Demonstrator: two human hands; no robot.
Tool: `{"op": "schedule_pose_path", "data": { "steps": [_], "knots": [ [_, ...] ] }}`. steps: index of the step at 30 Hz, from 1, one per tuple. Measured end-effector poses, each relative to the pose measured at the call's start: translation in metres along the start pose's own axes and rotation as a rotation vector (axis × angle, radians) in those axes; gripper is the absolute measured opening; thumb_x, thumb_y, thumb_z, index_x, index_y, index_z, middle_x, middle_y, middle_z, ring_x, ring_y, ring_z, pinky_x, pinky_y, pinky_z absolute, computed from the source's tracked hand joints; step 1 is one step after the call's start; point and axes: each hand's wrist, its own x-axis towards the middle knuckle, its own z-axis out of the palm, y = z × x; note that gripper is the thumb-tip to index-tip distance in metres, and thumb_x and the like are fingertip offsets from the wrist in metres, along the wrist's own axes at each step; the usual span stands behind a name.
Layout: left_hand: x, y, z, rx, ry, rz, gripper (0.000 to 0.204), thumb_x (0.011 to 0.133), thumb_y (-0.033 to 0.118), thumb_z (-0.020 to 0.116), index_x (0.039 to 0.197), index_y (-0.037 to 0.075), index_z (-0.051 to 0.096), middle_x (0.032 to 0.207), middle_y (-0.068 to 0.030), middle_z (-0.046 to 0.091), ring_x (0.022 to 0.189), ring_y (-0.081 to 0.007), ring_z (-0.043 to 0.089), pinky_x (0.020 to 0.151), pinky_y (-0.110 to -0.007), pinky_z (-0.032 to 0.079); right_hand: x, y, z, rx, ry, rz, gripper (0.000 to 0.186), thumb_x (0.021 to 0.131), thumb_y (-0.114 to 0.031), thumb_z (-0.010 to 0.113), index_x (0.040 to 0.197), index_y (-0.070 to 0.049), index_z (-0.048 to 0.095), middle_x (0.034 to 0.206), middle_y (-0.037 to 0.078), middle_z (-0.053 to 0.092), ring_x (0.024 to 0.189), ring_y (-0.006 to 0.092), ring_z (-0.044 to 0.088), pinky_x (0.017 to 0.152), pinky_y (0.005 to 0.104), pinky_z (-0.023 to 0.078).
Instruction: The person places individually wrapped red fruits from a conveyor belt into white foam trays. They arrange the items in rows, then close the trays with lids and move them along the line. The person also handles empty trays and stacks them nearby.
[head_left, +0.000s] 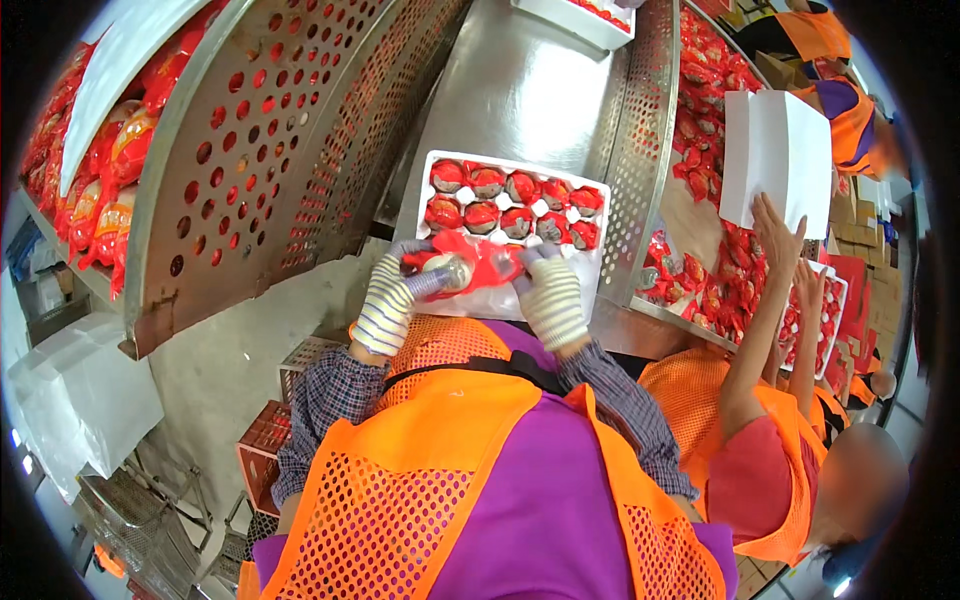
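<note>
In front of my chest, both hands in striped white gloves hold a red plastic wrapper. A grey, egg-shaped item shows at the wrapper's left part. My left hand closes around that side, its fingers next to the grey item. The wrapper's right end is pinched by my right hand. Underneath and just beyond lies a white foam tray. Rows of round grey items in red wrapping sit in its hollows; my hands and the wrapper partly hide the near part.
The tray lies on a metal table between perforated metal walls. Red-wrapped items fill bins on the left and right. To my right, a co-worker's hand touches a white foam box. A red crate stands lower left.
</note>
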Motion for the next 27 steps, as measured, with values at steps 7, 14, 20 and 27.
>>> {"op": "schedule_pose_path", "data": {
  "steps": [7, 14, 20, 27],
  "knots": [
    [0.018, -0.058, 0.04, -0.006, -0.025, 0.064, 0.05, 0.063, 0.006, 0.078, 0.104, 0.002, 0.05, 0.095, -0.0078, 0.056, 0.092, -0.0184, 0.057, 0.078, -0.028, 0.05, -0.033, -0.024, 0.0, 1.282, -0.027, 0.45, 0.046, 0.083, -0.01, 0.063, 0.122, 0.001, 0.041, 0.103, 0.009, 0.057, 0.089, 0.0154, 0.058, 0.072, 0.027, 0.051],
    [0.018, -0.025, 0.081, 0.136, -0.22, 0.026, 0.021, 0.078, 0.02, 0.071, 0.089, 0.004, 0.063, 0.081, -0.0003, 0.061, 0.076, -0.0081, 0.057, 0.069, -0.023, 0.047, -0.055, -0.007, -0.018, 1.553, 0.033, 0.406, 0.056, 0.081, 0.001, 0.059, 0.132, -0.004, 0.036, 0.115, 0.009, 0.053, 0.098, 0.0193, 0.059, 0.081, 0.0309, 0.052],
    [0.019, -0.038, 0.092, 0.0, -0.186, -0.115, 0.015, 0.08, 0.015, 0.068, 0.087, 0.003, 0.065, 0.081, -0.0013, 0.064, 0.076, -0.0079, 0.058, 0.068, -0.022, 0.047, -0.072, -0.001, -0.025, 1.872, 0.072, 0.396, 0.06, 0.079, -0.008, 0.066, 0.131, -0.006, 0.038, 0.122, 0.01, 0.05, 0.109, 0.0233, 0.054, 0.089, 0.0378, 0.049],
    [0.03, -0.062, 0.091, 0.067, -0.359, -0.249, 0.026, 0.082, 0.014, 0.063, 0.105, 0.004, 0.06, 0.097, -0.0054, 0.063, 0.088, -0.0133, 0.059, 0.076, -0.026, 0.048, -0.092, 0.018, -0.029, 1.461, 0.246, 0.52, 0.05, 0.081, -0.005, 0.062, 0.127, -0.003, 0.044, 0.114, 0.009, 0.053, 0.096, 0.0182, 0.057, 0.078, 0.0304, 0.051]
  ]
}}
